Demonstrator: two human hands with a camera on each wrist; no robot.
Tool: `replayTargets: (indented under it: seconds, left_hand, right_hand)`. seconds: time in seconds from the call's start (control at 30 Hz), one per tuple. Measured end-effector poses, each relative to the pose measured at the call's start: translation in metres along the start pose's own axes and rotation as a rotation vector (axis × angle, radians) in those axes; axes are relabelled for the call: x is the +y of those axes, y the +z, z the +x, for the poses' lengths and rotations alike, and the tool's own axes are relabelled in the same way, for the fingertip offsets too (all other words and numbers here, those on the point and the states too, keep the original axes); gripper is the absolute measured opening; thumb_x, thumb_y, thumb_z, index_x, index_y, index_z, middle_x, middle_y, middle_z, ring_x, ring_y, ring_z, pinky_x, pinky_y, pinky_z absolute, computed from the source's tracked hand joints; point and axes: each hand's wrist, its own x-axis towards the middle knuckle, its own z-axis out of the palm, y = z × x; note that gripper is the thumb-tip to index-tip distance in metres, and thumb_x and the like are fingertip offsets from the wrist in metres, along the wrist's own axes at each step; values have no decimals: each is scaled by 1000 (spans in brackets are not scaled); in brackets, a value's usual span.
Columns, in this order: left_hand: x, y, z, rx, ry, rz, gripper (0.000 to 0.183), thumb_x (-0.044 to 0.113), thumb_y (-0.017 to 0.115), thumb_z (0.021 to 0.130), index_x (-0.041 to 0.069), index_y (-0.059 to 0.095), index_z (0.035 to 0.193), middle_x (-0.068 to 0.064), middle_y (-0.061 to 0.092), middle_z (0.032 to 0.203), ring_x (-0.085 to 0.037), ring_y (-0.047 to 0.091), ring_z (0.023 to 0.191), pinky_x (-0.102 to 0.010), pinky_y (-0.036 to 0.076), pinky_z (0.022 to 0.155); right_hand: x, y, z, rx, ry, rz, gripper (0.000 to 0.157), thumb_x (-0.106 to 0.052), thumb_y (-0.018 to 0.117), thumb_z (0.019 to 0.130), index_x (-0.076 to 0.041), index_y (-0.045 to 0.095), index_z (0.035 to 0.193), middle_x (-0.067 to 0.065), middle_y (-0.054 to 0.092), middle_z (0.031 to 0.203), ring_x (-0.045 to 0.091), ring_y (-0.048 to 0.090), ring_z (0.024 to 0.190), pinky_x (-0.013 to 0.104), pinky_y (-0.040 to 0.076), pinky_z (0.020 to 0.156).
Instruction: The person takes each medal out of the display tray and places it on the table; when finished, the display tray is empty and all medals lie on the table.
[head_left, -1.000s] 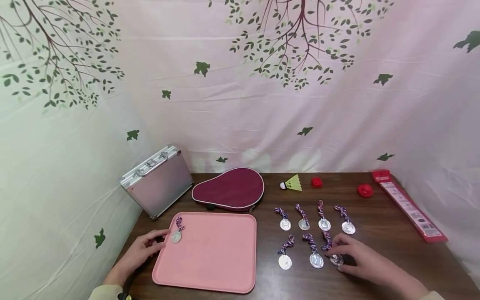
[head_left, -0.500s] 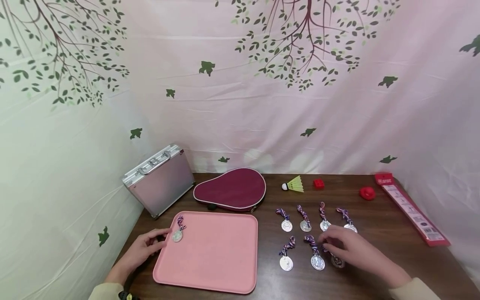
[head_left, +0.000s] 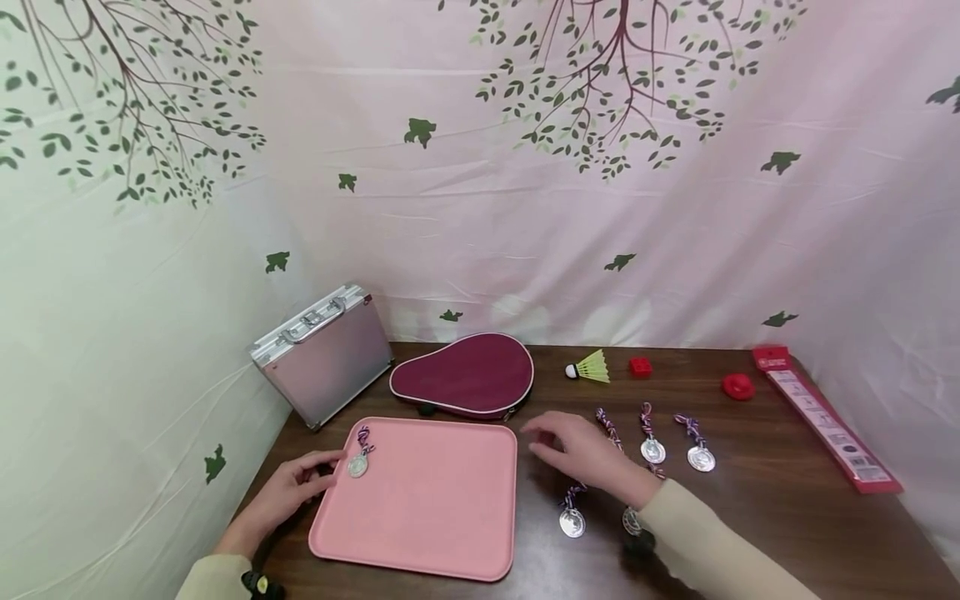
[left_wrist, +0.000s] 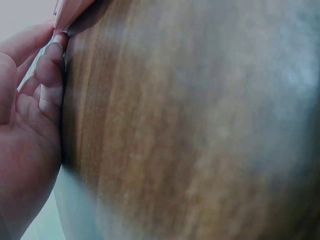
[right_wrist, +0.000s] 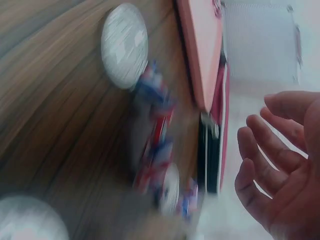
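Note:
My left hand [head_left: 295, 493] grips the left rim of the pink tray [head_left: 420, 500]; in the left wrist view its fingertips [left_wrist: 57, 40] meet the tray edge. One silver medal [head_left: 357, 465] with a knotted striped ribbon lies in the tray's upper left corner. My right hand [head_left: 581, 454] hovers over the table just right of the tray, fingers loosely bent, holding nothing. Beneath and around it lie several similar medals, among them a front one [head_left: 572, 522], a back one [head_left: 653, 451] and a far-right one [head_left: 701, 458]. My right hand and sleeve hide others, partly or wholly.
Behind the tray are a silver case [head_left: 326, 358] and a maroon paddle cover [head_left: 465, 375]. A yellow shuttlecock [head_left: 590, 367], a red toy brick [head_left: 640, 367] and a small red hat-like thing [head_left: 738, 386] stand further right. A long red package [head_left: 825, 425] lies along the right side.
My right hand has left the front right medal and swept left and away over the other medals toward the tray, carrying nothing. The left hand has stayed at the tray rim.

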Motion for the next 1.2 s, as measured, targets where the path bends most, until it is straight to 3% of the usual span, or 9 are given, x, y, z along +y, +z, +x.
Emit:
replayTargets:
  seconds: [0.17, 0.3, 0.43, 0.53, 0.8, 1.03, 1.2]
  left_hand:
    - [-1, -1, -1, 3, -4, -3, 40, 33, 72, 84, 30, 63, 123, -5, 61, 104, -22, 50, 69, -28, 43, 55]
    - [-1, -1, 1, -2, -10, -10, 40, 34, 72, 84, 30, 63, 123, -5, 60, 105, -22, 50, 70, -28, 43, 56]
    - [-1, -1, 2, 4, -15, -15, 40, 35, 72, 83, 31, 63, 123, -5, 60, 103, -23, 50, 70, -28, 43, 56]
    - [0, -1, 2, 4, -1, -13, 41, 34, 72, 84, 29, 63, 123, -6, 60, 104, -22, 50, 70, -27, 43, 56]
    - [1, 1, 1, -14, 27, -31, 43, 29, 71, 86, 23, 61, 127, -9, 59, 106, -20, 49, 67, -27, 43, 54]
    - [-1, -2, 1, 0, 57, -1, 41, 30, 71, 85, 24, 63, 125, -9, 60, 99, -18, 49, 65, -27, 43, 54]
    - [0, -3, 1, -12, 66, -4, 40, 29, 70, 86, 23, 62, 125, -9, 60, 106, -17, 49, 64, -28, 44, 54]
  right_hand:
    - [-20, 33, 40, -85, -22, 37, 26, -18, 65, 90, -13, 66, 115, -4, 64, 93, 14, 61, 83, 25, 48, 71]
    - [-33, 58, 72, -167, -29, 67, 27, -17, 66, 89, -13, 66, 116, -3, 66, 96, 10, 62, 84, 21, 48, 71]
    - [-47, 81, 102, -233, -77, 44, 26, -15, 65, 89, -13, 67, 115, -3, 66, 98, 6, 61, 86, 17, 46, 75]
    - [-59, 98, 117, -239, -118, 3, 26, -13, 63, 88, -14, 68, 114, -3, 66, 101, 6, 60, 90, 17, 44, 80]
    - [-84, 144, 139, -309, -75, -63, 29, -18, 63, 89, -22, 67, 117, -8, 62, 102, 2, 52, 88, 18, 42, 83]
    - [-105, 165, 152, -303, -117, -221, 36, -24, 64, 91, -28, 62, 126, -5, 59, 112, 9, 51, 104, 24, 41, 91]
    - [-117, 178, 152, -289, -86, -311, 40, -29, 65, 90, -34, 59, 129, -2, 53, 112, 12, 45, 104, 30, 42, 82]
